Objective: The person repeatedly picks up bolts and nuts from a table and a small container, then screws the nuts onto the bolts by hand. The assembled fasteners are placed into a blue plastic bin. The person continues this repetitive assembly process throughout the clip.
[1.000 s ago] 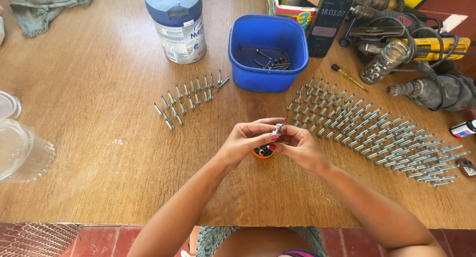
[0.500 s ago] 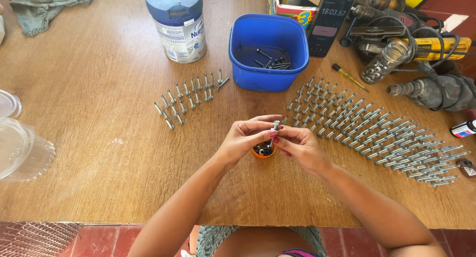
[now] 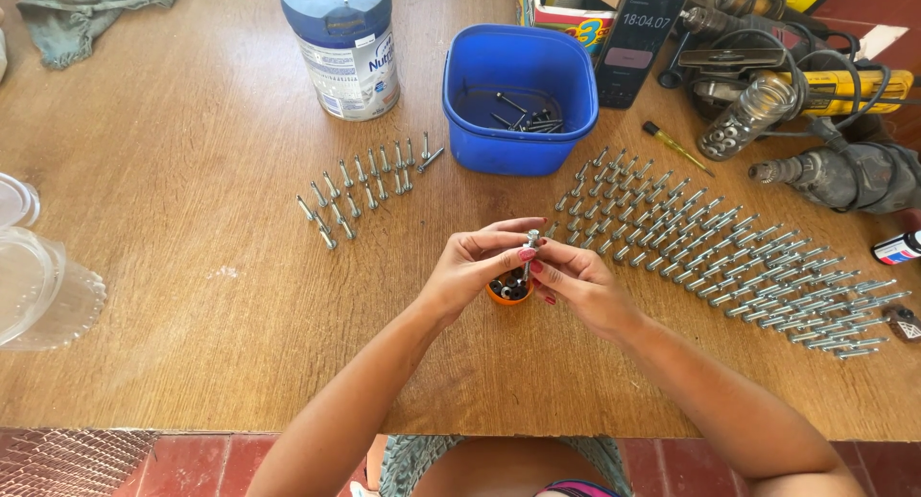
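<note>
Left hand (image 3: pixel 470 267) and right hand (image 3: pixel 576 281) fingers pinching short silver steel bolt (image 3: pixel 531 243), upright above small orange cup of dark nuts (image 3: pixel 509 290), mid-worktop near front edge. Advice: keep bolt vertical, turn nut squarely, stay over cup.

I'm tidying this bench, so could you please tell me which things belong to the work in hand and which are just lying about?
In use:
left hand and right hand, both on one bolt
small orange cup of nuts
rows of bolts
blue tub

Lying about:
tin can
phone
power drills
grey rag
clear plastic lids
</note>
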